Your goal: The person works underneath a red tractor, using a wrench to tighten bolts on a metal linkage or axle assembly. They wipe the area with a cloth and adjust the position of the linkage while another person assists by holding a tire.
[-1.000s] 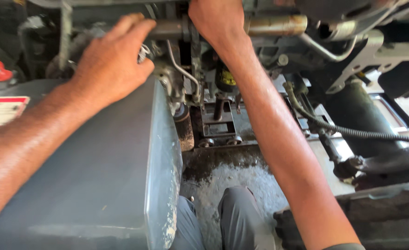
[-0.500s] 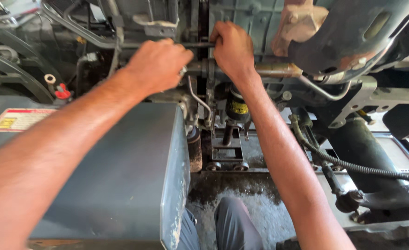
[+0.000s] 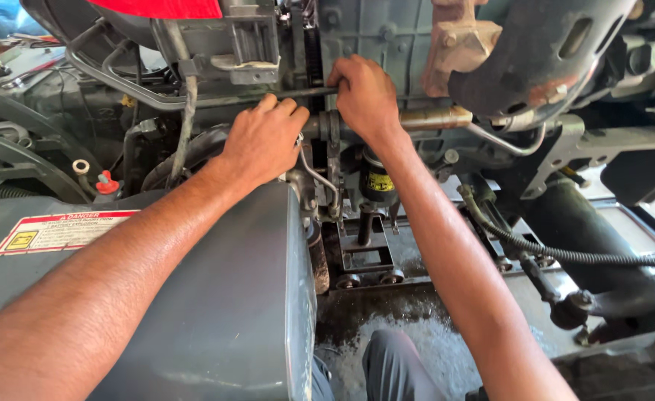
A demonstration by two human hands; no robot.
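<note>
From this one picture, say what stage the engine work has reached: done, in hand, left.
Done: nothing shows as finished.
In hand: right hand grips a thin dark rod by the engine; left hand rests below that rod.
Left: the rod is not free; the black cylinder below is untouched.

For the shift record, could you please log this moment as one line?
left hand: on horizontal metal pipe | right hand: gripping thin dark rod | grey metal tank: below

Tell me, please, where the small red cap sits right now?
In the head view, the red cap sits at the left, just behind the grey tank, beside a white ring.
</note>
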